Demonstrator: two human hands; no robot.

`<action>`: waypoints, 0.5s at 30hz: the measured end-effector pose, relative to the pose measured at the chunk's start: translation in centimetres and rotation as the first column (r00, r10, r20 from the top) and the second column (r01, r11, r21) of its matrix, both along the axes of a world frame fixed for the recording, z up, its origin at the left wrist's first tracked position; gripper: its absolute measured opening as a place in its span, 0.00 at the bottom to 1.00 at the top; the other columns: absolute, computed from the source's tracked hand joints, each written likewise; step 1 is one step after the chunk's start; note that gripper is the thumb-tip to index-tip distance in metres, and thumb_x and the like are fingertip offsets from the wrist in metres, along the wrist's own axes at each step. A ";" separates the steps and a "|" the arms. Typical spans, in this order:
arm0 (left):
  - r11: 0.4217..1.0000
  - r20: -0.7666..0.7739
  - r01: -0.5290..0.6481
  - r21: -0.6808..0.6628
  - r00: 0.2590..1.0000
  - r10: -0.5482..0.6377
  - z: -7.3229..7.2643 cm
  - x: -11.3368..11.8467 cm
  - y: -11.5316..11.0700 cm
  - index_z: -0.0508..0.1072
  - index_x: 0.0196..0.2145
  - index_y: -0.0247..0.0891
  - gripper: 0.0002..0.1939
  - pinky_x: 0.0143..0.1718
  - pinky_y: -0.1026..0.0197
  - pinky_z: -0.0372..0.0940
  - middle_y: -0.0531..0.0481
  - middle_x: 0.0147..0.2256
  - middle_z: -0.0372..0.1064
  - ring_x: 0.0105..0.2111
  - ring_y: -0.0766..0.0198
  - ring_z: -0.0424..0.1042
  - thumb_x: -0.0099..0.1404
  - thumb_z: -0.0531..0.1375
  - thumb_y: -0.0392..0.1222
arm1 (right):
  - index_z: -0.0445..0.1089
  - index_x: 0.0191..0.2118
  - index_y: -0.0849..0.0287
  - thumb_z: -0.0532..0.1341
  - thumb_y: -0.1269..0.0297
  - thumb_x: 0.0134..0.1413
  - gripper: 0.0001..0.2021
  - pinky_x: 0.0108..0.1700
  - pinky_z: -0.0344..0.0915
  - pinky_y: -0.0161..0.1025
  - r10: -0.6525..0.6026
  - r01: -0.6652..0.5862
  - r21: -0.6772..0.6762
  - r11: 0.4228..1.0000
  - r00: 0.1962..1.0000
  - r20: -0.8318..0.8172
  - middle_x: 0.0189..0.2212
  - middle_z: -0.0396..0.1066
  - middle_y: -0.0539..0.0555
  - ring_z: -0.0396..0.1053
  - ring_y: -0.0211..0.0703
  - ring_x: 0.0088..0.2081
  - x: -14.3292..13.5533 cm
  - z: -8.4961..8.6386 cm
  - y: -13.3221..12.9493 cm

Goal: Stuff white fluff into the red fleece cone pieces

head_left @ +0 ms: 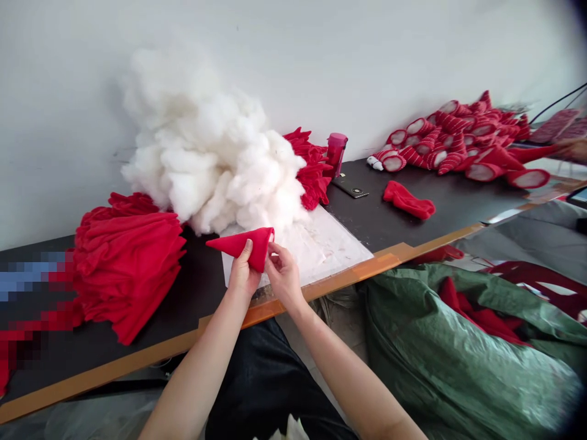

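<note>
A red cone-shaped fabric piece (238,242) is held over the near edge of a white sheet (339,244), its tip pointing left. My left hand (245,272) grips it from below, thumb on the near side. At its wide right end, where a little white shows, my right hand (282,272) has its fingers bent together at the rim; whether they hold stuffing cannot be made out. Behind both hands rises a big heap of white stuffing (215,159). A thick stack of red fabric pieces (128,263) lies to the left.
More red pieces (312,165), a pink bottle (337,153), a dark phone (351,186) and a red piece (409,200) lie on the black table. Stuffed red cones (449,137) are piled back right, near another person's hand (571,150). A green sack (440,342) stands below the taped edge.
</note>
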State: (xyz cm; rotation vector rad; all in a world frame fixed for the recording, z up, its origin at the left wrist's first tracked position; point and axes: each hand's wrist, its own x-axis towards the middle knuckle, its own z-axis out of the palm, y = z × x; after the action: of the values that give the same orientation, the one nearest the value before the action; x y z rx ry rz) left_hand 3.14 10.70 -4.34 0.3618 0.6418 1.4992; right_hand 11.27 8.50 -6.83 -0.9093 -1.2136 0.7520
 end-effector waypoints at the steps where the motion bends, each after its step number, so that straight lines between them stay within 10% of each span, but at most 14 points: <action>1: 1.000 0.008 0.014 -0.010 1.000 -0.014 -0.2 0.2 -0.1 0.76 0.38 0.30 0.13 0.42 0.61 0.71 0.42 0.35 0.77 0.34 0.60 0.77 0.60 0.67 0.43 | 0.70 0.49 0.59 0.58 0.66 0.53 0.16 0.36 0.71 0.40 0.009 -0.009 -0.014 1.000 1.000 0.014 0.40 0.70 0.57 0.70 0.42 0.34 -0.3 0.0 0.0; 7: 0.996 -0.033 -0.086 -0.023 0.996 0.085 -0.5 0.5 -0.4 0.76 0.34 0.31 0.13 0.38 0.62 0.72 0.45 0.33 0.77 0.30 0.61 0.77 0.51 0.71 0.33 | 0.69 0.33 0.59 0.55 0.75 0.47 0.09 0.37 0.66 0.41 -0.084 0.102 -0.115 0.988 0.985 0.152 0.29 0.68 0.52 0.67 0.42 0.31 -1.5 0.3 0.8; 15: 0.943 -0.180 -0.326 -0.073 0.934 0.309 -0.2 -0.7 2.2 0.73 0.28 0.33 0.12 0.31 0.63 0.71 0.51 0.26 0.74 0.26 0.63 0.75 0.47 0.70 0.27 | 0.64 0.28 0.58 0.63 0.60 0.47 0.09 0.27 0.63 0.35 0.046 -0.200 -0.322 0.925 0.903 -0.427 0.21 0.65 0.46 0.62 0.35 0.22 -2.7 -0.2 2.5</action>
State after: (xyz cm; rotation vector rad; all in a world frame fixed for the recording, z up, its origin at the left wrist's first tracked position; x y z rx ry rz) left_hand 2.46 12.88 -4.55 0.3162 0.9412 1.7477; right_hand 8.59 10.97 -7.05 -0.9113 -0.7716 1.2338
